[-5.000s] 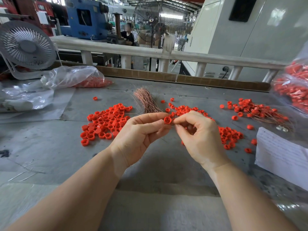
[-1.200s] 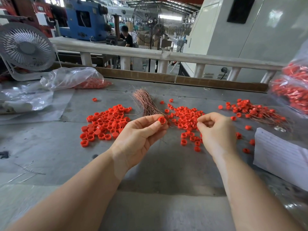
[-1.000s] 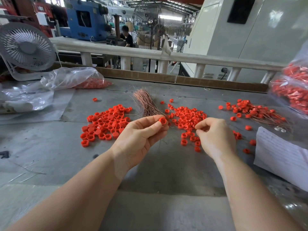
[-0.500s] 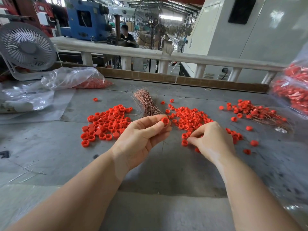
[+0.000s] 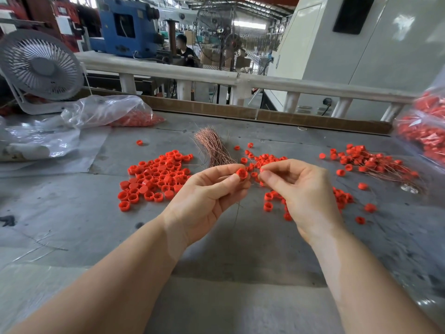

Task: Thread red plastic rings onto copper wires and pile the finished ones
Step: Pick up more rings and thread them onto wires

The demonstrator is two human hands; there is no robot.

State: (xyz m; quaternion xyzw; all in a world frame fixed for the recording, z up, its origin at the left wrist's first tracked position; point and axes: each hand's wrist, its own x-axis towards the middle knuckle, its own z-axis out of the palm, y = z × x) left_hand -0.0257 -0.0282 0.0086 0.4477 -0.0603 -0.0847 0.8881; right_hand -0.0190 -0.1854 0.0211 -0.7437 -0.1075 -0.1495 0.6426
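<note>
Pinching a red ring point(image 5: 241, 174) between thumb and forefinger, the left hand point(image 5: 207, 197) is holding it up over the grey bench point(image 5: 72, 213), its other fingers curling loosely beneath. The right hand point(image 5: 301, 189) is sitting just beside it, its thumb and forefinger pressing together at the tips close to the ring; a thin copper wire point(image 5: 250, 166) is arching between the two grips, though whether the right fingers are actually nipping it is hard to tell. Behind the hands a bundle of bare copper wires point(image 5: 213, 148) is lying on the bench. Loose red rings point(image 5: 156, 177) are spreading in a heap to the left, and more are scattering under and beyond the right hand. Far right, the finished pile point(image 5: 375, 163) of ringed wires is resting. A clear plastic bag point(image 5: 108, 112) and a white fan point(image 5: 39, 68) are standing at the far left.
</note>
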